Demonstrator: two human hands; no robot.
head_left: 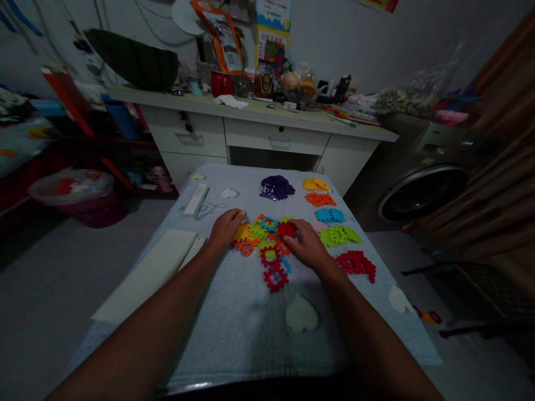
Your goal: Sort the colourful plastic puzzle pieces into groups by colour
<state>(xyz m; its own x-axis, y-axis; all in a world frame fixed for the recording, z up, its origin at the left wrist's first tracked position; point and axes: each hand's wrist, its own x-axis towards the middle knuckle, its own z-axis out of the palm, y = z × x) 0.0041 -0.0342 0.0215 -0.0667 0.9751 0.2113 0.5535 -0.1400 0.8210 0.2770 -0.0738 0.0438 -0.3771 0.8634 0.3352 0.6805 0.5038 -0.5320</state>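
Observation:
A mixed pile of flat, notched plastic building pieces [259, 229] lies on the cloth-covered table between my hands. My left hand [225, 227] rests at the pile's left edge, beside yellow and orange pieces [246, 245]. Its fingers look loosely extended, partly hidden, with no piece visibly held. At the pile's right side, my right hand [308, 242] has its thumb and fingers on a red piece [286, 229]. Nearer to me, two red square frames [276, 277] lie with a blue piece [286, 264] beside them.
Sorted groups line the right: yellow [315, 184], orange [320, 199], blue [330, 215], green [339, 236] and red [356, 264]. Purple pieces [276, 187] lie at the back. A white box [196, 199] and a long pale panel [146, 275] are on the left. Beyond stands a cluttered desk [276, 120].

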